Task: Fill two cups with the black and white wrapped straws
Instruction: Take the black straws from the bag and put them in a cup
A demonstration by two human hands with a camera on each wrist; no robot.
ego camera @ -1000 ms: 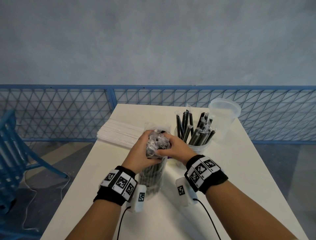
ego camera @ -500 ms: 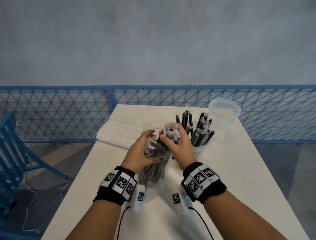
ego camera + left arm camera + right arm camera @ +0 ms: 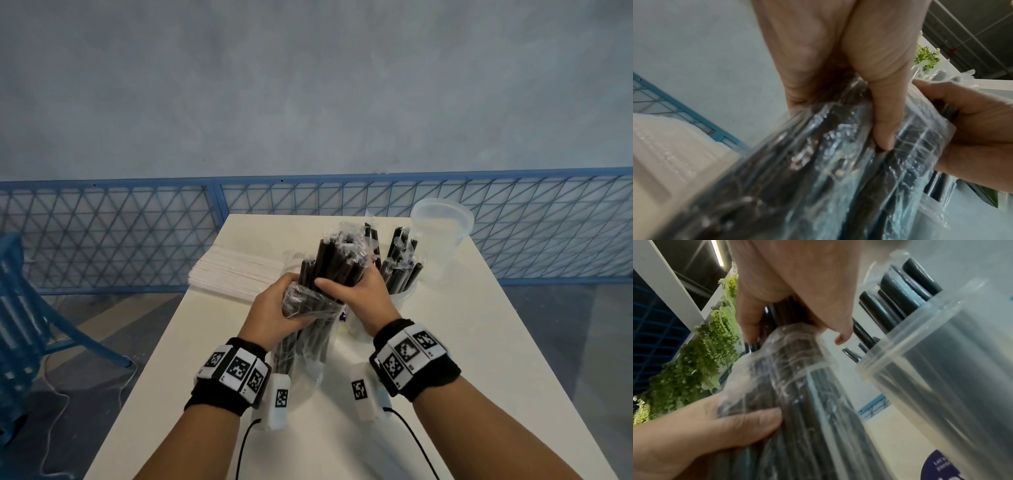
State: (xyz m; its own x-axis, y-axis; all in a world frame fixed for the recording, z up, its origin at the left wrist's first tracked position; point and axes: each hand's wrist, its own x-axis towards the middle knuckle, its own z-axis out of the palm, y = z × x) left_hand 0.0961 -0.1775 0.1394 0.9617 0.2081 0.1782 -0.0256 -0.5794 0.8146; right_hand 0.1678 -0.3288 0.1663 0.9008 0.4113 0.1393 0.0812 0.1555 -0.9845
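Midway, judging by the layout. Taking the filled cup [image 3: 400, 291] as landmark: already stocked with black wrapped straws [image 3: 399, 267] standing upright, so roughly half done. Just behind and to the right of it, an empty clear cup [image 3: 442, 222], nothing inside yet. Well to the left of it, lying flat on the counter [image 3: 479, 342], a stack of white wrapped straws [image 3: 233, 274], untouched and presumably meant for that empty cup.

Immediately left of the filled cup, a clear plastic bag [image 3: 308, 342] of more black straws, its base on the counter. Left hand [image 3: 277, 308] wrapped round the bag's upper part, fingers [image 3: 879, 113] curled and pressing the film against the straws inside. Right hand [image 3: 359, 301] closed round a bundle of black straws [image 3: 335, 263] partly out of the bag's mouth, thumb across the front, remaining fingers [image 3: 750, 321] hooked behind; bundle tips leaning toward the filled cup.

Current step, by the look of it: drawing this handful clear of the bag for dropping into a cup. Left to do: seating the bundle, then loading the white straws. Whether the filled cup has room for the whole handful cannot be told.
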